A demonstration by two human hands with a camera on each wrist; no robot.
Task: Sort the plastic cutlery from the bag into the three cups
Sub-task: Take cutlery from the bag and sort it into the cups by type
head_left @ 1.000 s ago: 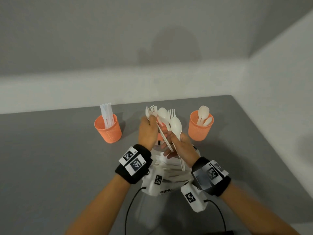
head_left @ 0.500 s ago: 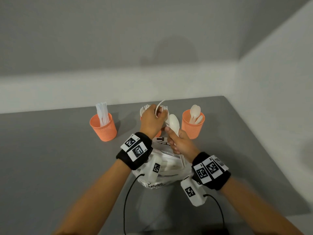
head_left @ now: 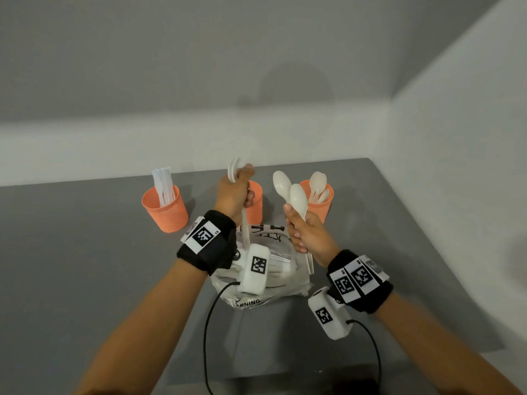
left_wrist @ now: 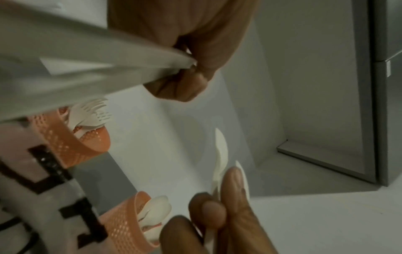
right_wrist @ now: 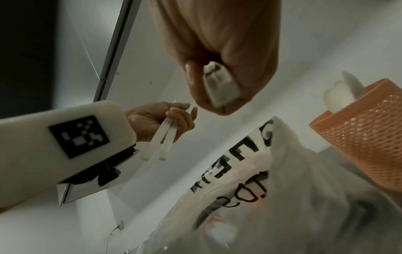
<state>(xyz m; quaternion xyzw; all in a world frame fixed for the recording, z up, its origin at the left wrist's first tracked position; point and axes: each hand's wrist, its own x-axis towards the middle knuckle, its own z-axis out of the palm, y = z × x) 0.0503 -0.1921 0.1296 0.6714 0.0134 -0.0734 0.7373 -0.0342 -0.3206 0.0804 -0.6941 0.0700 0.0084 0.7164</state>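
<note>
two spoons (head_left: 289, 192) pinched upright in the right hand (head_left: 309, 238); left hand (head_left: 232, 195) curls round what look like forks (head_left: 234, 169), above the middle cup (head_left: 255, 202), bag (head_left: 273, 283) below.

Three cups stood in a row on the table (head_left: 85, 252): knife cup (head_left: 166, 210) left, fork cup (head_left: 255, 203) middle, spoon cup (head_left: 320, 201) right. The bag (head_left: 273, 286) lay nearer, before the middle cup.
</note>
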